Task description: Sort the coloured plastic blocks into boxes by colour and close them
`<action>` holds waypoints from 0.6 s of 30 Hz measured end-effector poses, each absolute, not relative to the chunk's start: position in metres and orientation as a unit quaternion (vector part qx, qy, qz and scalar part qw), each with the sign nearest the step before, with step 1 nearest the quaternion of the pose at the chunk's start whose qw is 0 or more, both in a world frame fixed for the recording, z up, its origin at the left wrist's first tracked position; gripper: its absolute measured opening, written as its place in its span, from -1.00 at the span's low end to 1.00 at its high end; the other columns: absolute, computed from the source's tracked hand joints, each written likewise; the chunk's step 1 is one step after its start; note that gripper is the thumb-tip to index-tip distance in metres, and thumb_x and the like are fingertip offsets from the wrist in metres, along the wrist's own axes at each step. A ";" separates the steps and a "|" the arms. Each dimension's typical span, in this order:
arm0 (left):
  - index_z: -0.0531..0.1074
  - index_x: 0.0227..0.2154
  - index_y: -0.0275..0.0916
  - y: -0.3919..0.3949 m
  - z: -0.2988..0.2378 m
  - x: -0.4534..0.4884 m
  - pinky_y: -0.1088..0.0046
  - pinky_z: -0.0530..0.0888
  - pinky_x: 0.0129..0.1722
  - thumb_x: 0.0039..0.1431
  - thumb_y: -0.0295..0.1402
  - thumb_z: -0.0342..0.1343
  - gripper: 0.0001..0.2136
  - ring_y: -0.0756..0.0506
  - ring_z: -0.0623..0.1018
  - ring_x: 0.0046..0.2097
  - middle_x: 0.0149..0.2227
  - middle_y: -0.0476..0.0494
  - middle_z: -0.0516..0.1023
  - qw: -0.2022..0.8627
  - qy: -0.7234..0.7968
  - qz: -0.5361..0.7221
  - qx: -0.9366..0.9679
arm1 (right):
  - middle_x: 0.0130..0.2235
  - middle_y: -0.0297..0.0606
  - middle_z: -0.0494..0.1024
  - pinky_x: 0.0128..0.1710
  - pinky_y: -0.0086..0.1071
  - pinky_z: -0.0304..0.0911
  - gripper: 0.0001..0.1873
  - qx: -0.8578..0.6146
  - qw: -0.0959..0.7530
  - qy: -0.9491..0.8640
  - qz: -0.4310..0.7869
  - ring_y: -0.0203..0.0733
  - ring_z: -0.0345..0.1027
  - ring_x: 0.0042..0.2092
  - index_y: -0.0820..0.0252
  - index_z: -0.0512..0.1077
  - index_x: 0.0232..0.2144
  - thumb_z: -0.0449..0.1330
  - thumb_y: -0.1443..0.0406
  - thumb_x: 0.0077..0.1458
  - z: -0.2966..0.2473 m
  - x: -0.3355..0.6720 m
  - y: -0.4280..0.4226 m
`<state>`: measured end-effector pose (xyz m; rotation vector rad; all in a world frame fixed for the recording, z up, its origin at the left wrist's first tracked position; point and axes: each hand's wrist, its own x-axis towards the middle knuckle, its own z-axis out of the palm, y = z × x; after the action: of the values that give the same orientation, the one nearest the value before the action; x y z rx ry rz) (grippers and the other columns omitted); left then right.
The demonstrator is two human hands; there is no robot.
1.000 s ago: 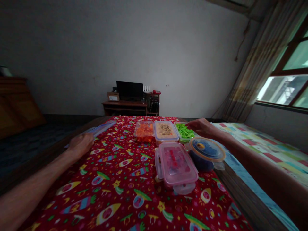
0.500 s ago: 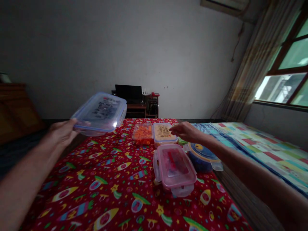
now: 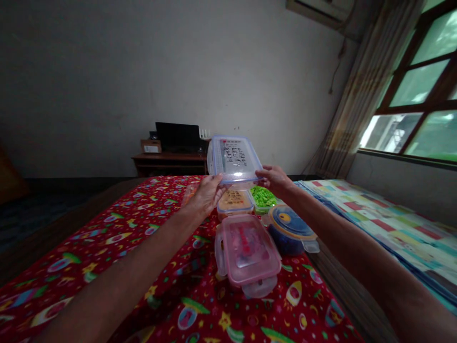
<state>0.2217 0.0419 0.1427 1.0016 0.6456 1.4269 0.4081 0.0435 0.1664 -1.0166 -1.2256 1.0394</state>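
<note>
Both my hands hold a clear plastic food-container lid with a blue rim and dark lettering, raised above the far end of the table. My left hand grips its near left corner, and my right hand pinches its near right corner. Below it sit a container with a lettered lid over tan contents and a container of bright green pieces. Nearer to me is a pink-lidded container with its side flaps out. To its right stands a round blue container with a yellow-rimmed lid.
A red patterned cloth covers the table. Part of a clear container shows behind my left hand. A bed with a checkered cover lies to the right. Against the back wall is a desk with a monitor.
My left hand has brought the lid from the left to the middle. My right hand has left the containers and taken hold of the lid's right corner. The view has shifted slightly right.
</note>
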 end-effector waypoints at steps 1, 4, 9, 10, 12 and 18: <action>0.41 -0.37 -0.34 0.046 0.141 0.230 0.37 0.50 -0.04 0.18 -0.51 0.02 -0.92 -0.04 0.57 -0.18 -0.30 -0.14 0.57 0.614 0.265 0.595 0.446 | -0.52 -0.31 0.38 -0.44 -0.49 0.36 -0.90 -0.448 0.582 -0.510 0.447 -0.38 0.28 -0.49 0.30 0.32 -0.49 0.20 0.49 -0.10 0.164 0.420 0.047; 0.41 -0.41 -0.38 0.055 0.137 0.245 0.29 0.48 -0.02 0.21 -0.46 0.02 -0.87 -0.07 0.57 -0.22 -0.35 -0.21 0.56 0.655 0.256 0.507 0.499 | -0.59 -0.31 0.35 -0.50 -0.50 0.31 -0.90 -0.498 0.600 -0.459 0.427 -0.35 0.27 -0.51 0.30 0.33 -0.55 0.17 0.51 -0.11 0.156 0.458 0.054; 0.44 -0.44 -0.35 0.064 0.122 0.237 0.26 0.47 -0.06 0.09 -0.47 0.11 -0.94 -0.06 0.56 -0.29 -0.45 -0.12 0.51 0.583 0.328 0.467 0.578 | -0.65 -0.31 0.32 -0.52 -0.47 0.31 -0.88 -0.570 0.595 -0.417 0.384 -0.32 0.27 -0.53 0.30 0.34 -0.60 0.16 0.54 -0.16 0.135 0.509 0.061; 0.45 -0.43 -0.34 0.064 0.117 0.231 0.26 0.48 -0.08 0.06 -0.47 0.12 -0.95 -0.05 0.55 -0.30 -0.46 -0.10 0.50 0.560 0.338 0.479 0.586 | -0.65 -0.31 0.33 -0.52 -0.47 0.31 -0.88 -0.579 0.588 -0.416 0.383 -0.32 0.28 -0.54 0.30 0.34 -0.61 0.15 0.55 -0.18 0.131 0.516 0.062; 0.47 -0.40 -0.33 0.061 0.105 0.217 0.28 0.49 -0.12 0.02 -0.44 0.13 -0.92 -0.06 0.55 -0.29 -0.43 -0.09 0.51 0.530 0.344 0.491 0.600 | -0.65 -0.29 0.35 -0.52 -0.46 0.31 -0.87 -0.589 0.576 -0.417 0.383 -0.31 0.28 -0.55 0.30 0.34 -0.62 0.15 0.55 -0.21 0.124 0.525 0.066; 0.47 -0.39 -0.30 0.052 0.074 0.178 0.32 0.52 -0.21 -0.08 -0.31 0.17 -0.81 -0.08 0.56 -0.32 -0.39 -0.08 0.54 0.505 0.395 0.463 0.611 | -0.68 -0.32 0.31 -0.53 -0.44 0.30 -0.82 -0.616 0.546 -0.429 0.373 -0.33 0.23 -0.58 0.25 0.27 -0.70 0.15 0.53 -0.22 0.101 0.539 0.082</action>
<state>0.1785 0.0519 0.0737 1.4754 0.9539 1.1175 0.5390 0.0820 0.1015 -1.4602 -1.0173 0.8846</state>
